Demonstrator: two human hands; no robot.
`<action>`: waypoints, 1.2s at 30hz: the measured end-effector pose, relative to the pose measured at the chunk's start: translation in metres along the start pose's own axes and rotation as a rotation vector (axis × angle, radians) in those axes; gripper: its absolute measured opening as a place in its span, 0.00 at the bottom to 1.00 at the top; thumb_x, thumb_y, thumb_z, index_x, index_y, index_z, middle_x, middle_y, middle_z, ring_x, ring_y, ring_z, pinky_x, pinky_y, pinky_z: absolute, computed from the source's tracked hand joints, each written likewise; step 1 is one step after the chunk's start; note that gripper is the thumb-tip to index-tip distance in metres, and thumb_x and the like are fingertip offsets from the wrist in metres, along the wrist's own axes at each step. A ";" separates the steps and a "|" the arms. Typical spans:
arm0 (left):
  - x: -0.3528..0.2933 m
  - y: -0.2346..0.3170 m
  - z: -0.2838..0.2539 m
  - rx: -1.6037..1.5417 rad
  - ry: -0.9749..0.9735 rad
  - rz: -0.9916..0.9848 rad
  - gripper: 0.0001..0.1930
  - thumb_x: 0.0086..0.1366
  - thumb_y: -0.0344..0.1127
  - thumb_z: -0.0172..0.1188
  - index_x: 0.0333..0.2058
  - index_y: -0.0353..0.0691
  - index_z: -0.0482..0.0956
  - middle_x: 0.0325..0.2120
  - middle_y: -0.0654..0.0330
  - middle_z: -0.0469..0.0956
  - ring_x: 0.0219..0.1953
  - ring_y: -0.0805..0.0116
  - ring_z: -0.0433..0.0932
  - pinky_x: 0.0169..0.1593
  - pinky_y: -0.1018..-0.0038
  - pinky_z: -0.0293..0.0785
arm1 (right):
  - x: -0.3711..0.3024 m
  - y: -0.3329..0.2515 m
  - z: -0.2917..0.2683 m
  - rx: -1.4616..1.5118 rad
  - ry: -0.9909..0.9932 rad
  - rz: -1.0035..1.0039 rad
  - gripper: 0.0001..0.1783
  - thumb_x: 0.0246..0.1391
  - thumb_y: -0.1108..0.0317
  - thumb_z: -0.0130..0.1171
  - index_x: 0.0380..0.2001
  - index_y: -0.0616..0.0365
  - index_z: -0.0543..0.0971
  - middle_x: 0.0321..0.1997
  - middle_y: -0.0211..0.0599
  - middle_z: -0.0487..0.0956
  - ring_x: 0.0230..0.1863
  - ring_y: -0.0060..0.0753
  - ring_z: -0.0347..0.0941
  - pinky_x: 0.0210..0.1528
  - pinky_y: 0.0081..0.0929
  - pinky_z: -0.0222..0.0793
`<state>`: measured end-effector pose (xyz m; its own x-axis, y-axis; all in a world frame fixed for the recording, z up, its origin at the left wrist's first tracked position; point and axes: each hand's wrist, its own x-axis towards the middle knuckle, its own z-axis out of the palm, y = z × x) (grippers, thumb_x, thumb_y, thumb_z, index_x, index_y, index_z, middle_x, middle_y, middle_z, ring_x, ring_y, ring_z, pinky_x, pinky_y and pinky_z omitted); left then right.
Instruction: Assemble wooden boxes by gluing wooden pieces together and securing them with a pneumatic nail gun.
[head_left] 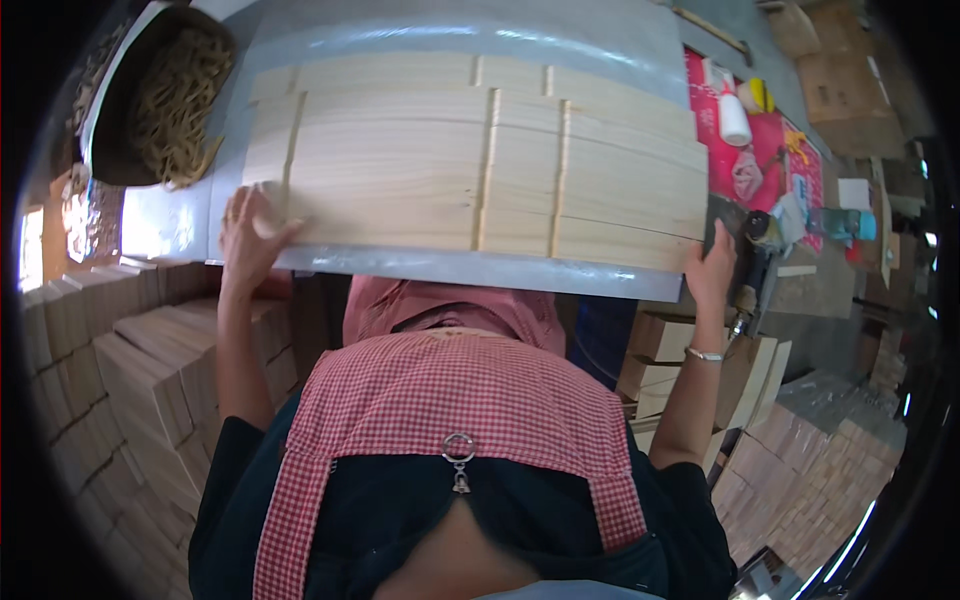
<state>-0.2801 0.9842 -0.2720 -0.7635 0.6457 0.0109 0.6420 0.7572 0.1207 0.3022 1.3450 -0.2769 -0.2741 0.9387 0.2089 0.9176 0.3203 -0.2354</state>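
A set of pale wooden boards [390, 170] lies flat and side by side on a grey-covered worktable [480, 266]. Narrow raised strips or ridges [487, 170] run across the boards from near to far. At the boards' near left corner is my left hand [252, 238], thumb apart from the fingers, the fingertips against the end. My right hand [710, 265] is by the near right corner, its fingers stretched out along the right end. Neither hand is wrapped round anything.
A bin of looped tan bands [180, 105] stands at the far left. On the right are a white squeeze bottle [733, 120], a yellow roll [758, 96], a power tool [750, 275] and a clear bottle [840, 224]. Stacked wood blocks [160, 370] flank me.
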 end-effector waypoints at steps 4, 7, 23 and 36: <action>0.064 -0.027 0.026 -0.160 0.098 0.001 0.39 0.63 0.58 0.64 0.66 0.41 0.68 0.67 0.48 0.65 0.63 0.43 0.68 0.64 0.55 0.66 | 0.059 -0.009 0.015 0.147 0.009 0.074 0.26 0.56 0.71 0.56 0.60 0.63 0.74 0.59 0.53 0.76 0.56 0.57 0.73 0.59 0.42 0.70; 0.129 -0.003 0.043 -0.333 0.269 0.093 0.34 0.67 0.58 0.58 0.64 0.42 0.71 0.64 0.47 0.69 0.63 0.44 0.69 0.64 0.54 0.66 | 0.104 -0.022 0.035 0.242 0.089 0.043 0.22 0.56 0.71 0.57 0.55 0.62 0.77 0.52 0.52 0.79 0.54 0.58 0.73 0.56 0.42 0.71; 0.188 0.056 0.060 -0.118 0.302 -0.248 0.34 0.66 0.64 0.55 0.59 0.43 0.73 0.60 0.46 0.71 0.58 0.39 0.68 0.62 0.52 0.66 | 0.155 -0.054 0.073 -0.052 0.193 0.126 0.19 0.60 0.55 0.56 0.33 0.61 0.83 0.41 0.52 0.79 0.41 0.54 0.73 0.52 0.47 0.68; 0.182 0.067 0.045 -0.150 0.258 -0.224 0.39 0.62 0.64 0.59 0.62 0.38 0.73 0.59 0.44 0.72 0.59 0.43 0.67 0.62 0.57 0.67 | 0.153 -0.052 0.085 -0.188 0.314 0.091 0.24 0.60 0.50 0.53 0.33 0.64 0.82 0.36 0.52 0.80 0.39 0.57 0.73 0.53 0.49 0.67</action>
<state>-0.3724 1.1568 -0.3066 -0.8886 0.4049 0.2157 0.4544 0.8414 0.2925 0.1880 1.4831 -0.3135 -0.1139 0.8683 0.4828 0.9790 0.1807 -0.0941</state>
